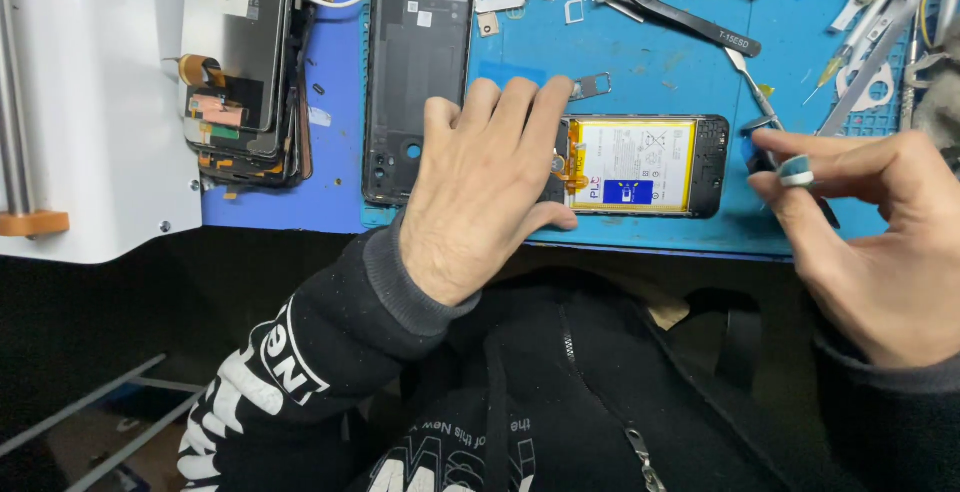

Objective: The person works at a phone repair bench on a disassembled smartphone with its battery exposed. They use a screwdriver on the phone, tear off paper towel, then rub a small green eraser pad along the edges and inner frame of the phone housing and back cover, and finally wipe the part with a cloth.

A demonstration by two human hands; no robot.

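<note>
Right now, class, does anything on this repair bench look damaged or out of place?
Yes. The opened black phone with the yellow battery lies without its back, under the left hand. The black back cover lies beside it, and stripped screens sit stacked askew.

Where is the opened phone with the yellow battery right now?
In the head view the opened phone lies flat on the blue mat, centre-right, its left end under the left hand, right of the black back cover.

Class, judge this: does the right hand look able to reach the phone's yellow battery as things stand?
Probably yes: the right hand is just beside the opened phone, and the yellow battery lies uncovered; the left hand covers only the other end.
</note>
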